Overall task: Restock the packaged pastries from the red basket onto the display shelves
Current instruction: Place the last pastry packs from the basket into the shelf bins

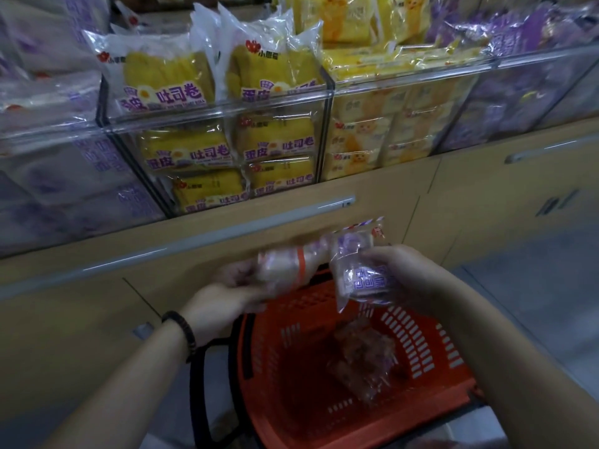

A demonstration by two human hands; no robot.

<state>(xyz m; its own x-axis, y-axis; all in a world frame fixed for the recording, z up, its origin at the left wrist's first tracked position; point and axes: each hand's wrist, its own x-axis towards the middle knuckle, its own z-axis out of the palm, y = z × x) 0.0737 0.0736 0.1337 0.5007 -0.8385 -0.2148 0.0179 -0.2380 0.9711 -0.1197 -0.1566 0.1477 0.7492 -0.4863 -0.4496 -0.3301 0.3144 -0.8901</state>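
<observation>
Left hand (231, 288) curls round orange-striped pack (285, 265), right hand (400, 270) grips purple-print pack (359, 273); both held above red basket (431, 338), likely so two reach the display shelves (328, 131) together. One brownish pack (359, 354) lies on basket floor

1. A shop is shown: clear display bins (220, 115) are stocked with rows of identical packaged pastries (168, 79).
2. Below the bins, wooden cabinets (470, 189) and a red shopping basket (285, 358) are seen.
</observation>
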